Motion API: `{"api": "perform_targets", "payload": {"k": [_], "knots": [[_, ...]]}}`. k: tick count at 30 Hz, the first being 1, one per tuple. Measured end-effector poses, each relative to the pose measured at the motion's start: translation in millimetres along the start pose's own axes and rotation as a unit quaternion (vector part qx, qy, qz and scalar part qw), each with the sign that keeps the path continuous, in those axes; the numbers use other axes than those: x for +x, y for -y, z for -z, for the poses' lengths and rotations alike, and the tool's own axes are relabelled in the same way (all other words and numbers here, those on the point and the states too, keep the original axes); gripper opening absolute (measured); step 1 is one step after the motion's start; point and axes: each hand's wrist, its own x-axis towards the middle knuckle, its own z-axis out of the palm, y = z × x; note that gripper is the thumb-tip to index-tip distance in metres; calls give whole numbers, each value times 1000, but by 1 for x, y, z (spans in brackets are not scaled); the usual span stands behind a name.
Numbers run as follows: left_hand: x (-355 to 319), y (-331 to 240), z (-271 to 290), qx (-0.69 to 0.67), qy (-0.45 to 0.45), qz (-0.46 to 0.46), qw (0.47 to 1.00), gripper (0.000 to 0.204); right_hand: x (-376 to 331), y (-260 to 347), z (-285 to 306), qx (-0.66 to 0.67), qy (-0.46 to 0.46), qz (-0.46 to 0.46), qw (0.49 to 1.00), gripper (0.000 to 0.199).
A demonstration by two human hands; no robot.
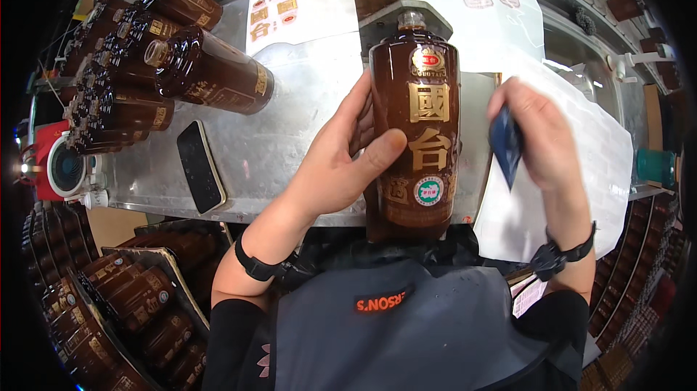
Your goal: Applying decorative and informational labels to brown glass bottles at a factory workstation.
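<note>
The brown bottle (396, 202) is held by the left hand (345, 162) at the near edge of the table (305, 86); a blue tool (506, 148) is gripped by the right hand (543, 129); gold lettering (430, 103) could be scuffed should it slip.

Count on inspection: one left hand (348, 153), one right hand (543, 128), two black wristbands (256, 263), one blue tool (506, 145), one phone (199, 167), three white paper sheets (606, 162), one grey apron (392, 340). One brown bottle (433, 126) at the left hand; other bottles (229, 75), numerous and overlapping, cannot be totalled.
</note>
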Motion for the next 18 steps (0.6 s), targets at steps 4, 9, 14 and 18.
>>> {"api": "perform_targets", "payload": {"k": [4, 9, 14, 18], "knots": [[-9, 1, -5, 33, -5, 0, 999, 97, -12, -22, -35, 40, 3, -66, 997, 26], [-8, -4, -11, 113, -9, 1, 994, 101, -17, -31, -41, 66, 1, -62, 996, 18], [-8, -5, -11, 93, -9, -18, 995, 97, -19, -33, -44, 88, 0, -52, 995, 18], [-6, -2, -11, 95, -17, -49, 994, 90, -21, -29, -44, 100, 12, -58, 993, 17]]}}
